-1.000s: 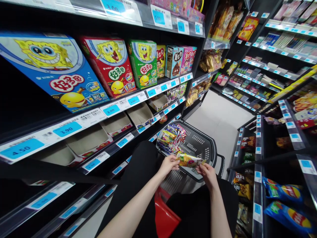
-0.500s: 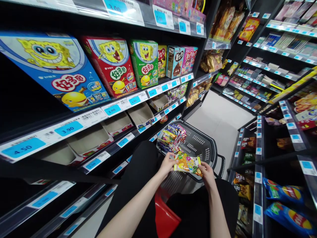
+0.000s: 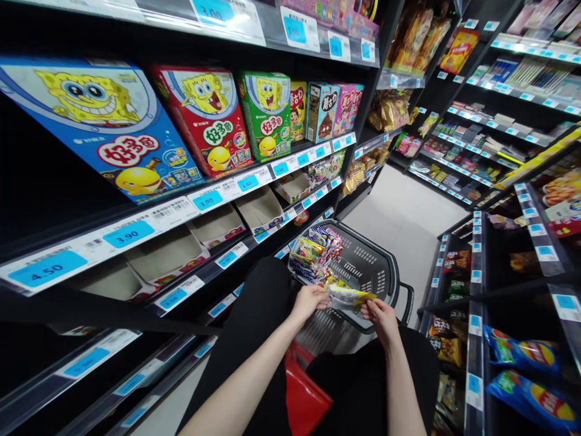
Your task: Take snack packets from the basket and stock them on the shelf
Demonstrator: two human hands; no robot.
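Between my two hands is a small yellow snack bag [image 3: 345,297], pinched at both ends and tilted so a pale silvery side shows. My left hand [image 3: 311,301] closes on its left end. The right end is gripped by the fingers of my right hand [image 3: 381,315]. Beneath the bag stands a dark grey shopping basket [image 3: 363,257] with slotted walls. Several small colourful snack packets [image 3: 315,251] are piled in the basket's left part, just beyond my left hand.
On the left shelf stand blue [image 3: 104,127], red [image 3: 204,121] and green [image 3: 265,115] snack boxes above a row of open cartons [image 3: 261,209]. Blue chip bags [image 3: 521,351] lie on the right rack. My black-clad knees flank the basket; a red object [image 3: 306,393] is between them.
The snack bag has been turned in my hands: its printed yellow front faced me before, and now a silvery side shows. My right hand has shifted slightly to the right.
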